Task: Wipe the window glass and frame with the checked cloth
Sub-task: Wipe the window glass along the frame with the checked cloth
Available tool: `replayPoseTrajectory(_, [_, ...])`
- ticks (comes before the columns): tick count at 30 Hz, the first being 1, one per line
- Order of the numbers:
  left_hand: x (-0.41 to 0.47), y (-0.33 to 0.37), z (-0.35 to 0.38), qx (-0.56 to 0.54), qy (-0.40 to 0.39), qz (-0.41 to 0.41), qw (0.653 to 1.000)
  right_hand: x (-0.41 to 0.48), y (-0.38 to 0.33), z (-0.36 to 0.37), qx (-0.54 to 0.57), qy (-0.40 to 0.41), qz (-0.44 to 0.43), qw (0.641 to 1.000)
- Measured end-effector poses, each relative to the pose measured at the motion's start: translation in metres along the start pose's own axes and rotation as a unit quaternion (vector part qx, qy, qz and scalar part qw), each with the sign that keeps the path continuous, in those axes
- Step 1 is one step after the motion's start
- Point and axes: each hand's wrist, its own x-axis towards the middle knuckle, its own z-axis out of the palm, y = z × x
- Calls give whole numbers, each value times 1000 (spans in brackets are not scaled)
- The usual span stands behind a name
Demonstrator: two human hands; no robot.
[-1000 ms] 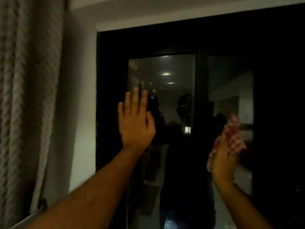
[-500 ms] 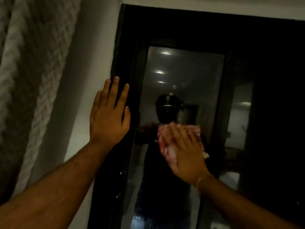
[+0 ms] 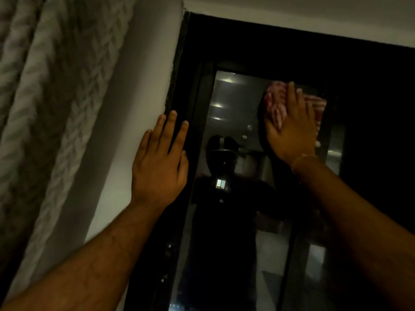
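A dark window with a black frame [image 3: 195,90] fills the middle and right of the view. Its glass pane [image 3: 235,113] reflects ceiling lights and a person's outline. My right hand [image 3: 292,129] presses a red-and-white checked cloth [image 3: 275,102] flat against the upper right part of the pane, just under the frame's top bar. Most of the cloth is hidden under my palm. My left hand [image 3: 160,162] lies flat with fingers apart on the frame's left edge, where it meets the white wall, and holds nothing.
A pale patterned curtain [image 3: 45,97] hangs at the left beside the white wall [image 3: 134,104]. A second dark pane [image 3: 370,131] lies to the right behind a vertical frame bar. The room is dim.
My right hand has slid the cloth up and to the right, from the pane's middle to its upper right corner. My left hand stays flat on the frame's left edge.
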Motion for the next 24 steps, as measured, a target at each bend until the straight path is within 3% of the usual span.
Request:
replayPoseTrajectory(3, [0, 1, -1, -3, 4, 3, 1000, 34, -38, 12, 5, -9, -11, 1000])
replayPoseTrajectory(7, [0, 2, -2, -9, 11, 3, 1000, -17, -74, 24, 21, -71, -191, 979])
replayPoseTrajectory(10, [-1, 1, -2, -13, 9, 0, 1000, -145, -70, 29, 51, -157, -317, 934])
replayPoseTrajectory(12, [-1, 2, -3, -16, 15, -2, 1000, -229, -57, 29, 20, -233, -404, 884])
replayPoseTrajectory(14, [-2, 3, -2, -18, 17, -1, 1000, -275, -44, 31, 6, -253, -462, 850])
replayPoseTrajectory(18, [0, 2, -3, -10, 18, 0, 1000, -246, -54, 36, -2, -243, -469, 849])
replayPoseTrajectory(24, [-1, 2, -2, 1, 20, -3, 1000, -80, -93, 30, 17, -140, -314, 939])
